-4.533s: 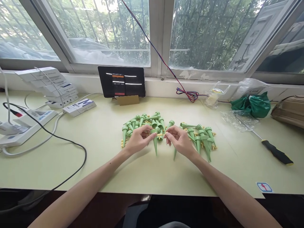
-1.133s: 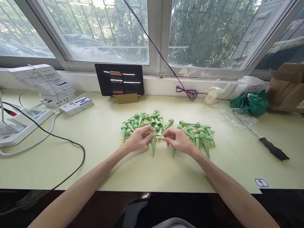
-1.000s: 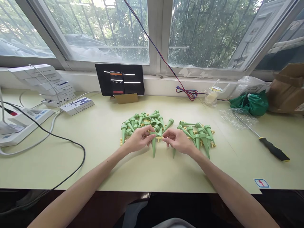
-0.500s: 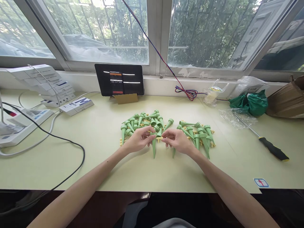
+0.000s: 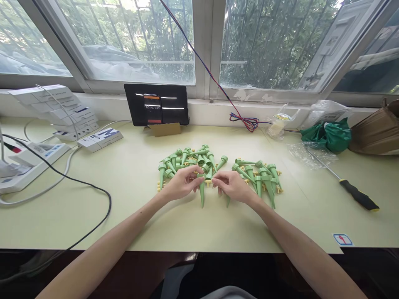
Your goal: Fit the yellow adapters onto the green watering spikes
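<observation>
My left hand (image 5: 183, 182) is closed, with thumb and fingers pinching a green plastic watering spike (image 5: 202, 195) near its cap, tip down. Facing it, my right hand (image 5: 233, 185) has its fingertips pinched together at a small yellow valve piece (image 5: 208, 182), mostly covered by the fingers. The tip of another green spike (image 5: 228, 202) shows below my right hand; whether it is held or lying there I cannot tell. Behind my hands lies a pile of green spikes (image 5: 173, 158) with yellow pieces among them. A second group of green spikes (image 5: 266, 177) lies to the right.
A black tablet (image 5: 131, 104) on a cardboard stand is at the back. White boxes (image 5: 71, 110), a power strip (image 5: 37, 166) and cables are left. On the right lie a screwdriver (image 5: 358, 194), a green bag (image 5: 330, 135), clear plastic and a cardboard box (image 5: 377, 131).
My right fingertips have shifted slightly left, covering more of the yellow valve piece. My left hand and its spike have stayed in place.
</observation>
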A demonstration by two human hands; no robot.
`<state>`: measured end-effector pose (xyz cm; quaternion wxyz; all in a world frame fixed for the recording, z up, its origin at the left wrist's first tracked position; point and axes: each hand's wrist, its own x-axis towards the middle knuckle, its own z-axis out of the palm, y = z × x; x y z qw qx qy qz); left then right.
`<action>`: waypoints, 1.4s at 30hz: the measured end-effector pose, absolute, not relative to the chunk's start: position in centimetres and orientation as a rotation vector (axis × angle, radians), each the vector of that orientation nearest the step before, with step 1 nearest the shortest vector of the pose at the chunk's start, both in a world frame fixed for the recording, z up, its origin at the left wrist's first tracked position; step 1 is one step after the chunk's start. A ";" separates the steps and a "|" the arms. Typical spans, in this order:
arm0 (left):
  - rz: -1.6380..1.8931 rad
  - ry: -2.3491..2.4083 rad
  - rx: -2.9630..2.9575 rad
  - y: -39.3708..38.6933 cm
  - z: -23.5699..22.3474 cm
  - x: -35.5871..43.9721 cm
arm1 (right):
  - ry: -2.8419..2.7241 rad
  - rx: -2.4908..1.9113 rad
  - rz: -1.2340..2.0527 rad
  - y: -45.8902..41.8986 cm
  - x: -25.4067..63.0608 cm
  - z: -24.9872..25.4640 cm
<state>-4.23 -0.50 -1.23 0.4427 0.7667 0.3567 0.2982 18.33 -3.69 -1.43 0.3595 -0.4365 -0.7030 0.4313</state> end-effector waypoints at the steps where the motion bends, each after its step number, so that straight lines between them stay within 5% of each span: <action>1: 0.743 0.887 1.904 -0.5 -1.2 -4.2 | -1.803 -1.125 1.122 -3.7 18.3 -1.5; 42: 0.744 0.899 1.951 -0.6 -0.9 -4.0 | -1.941 -1.137 1.004 -3.7 18.3 -1.8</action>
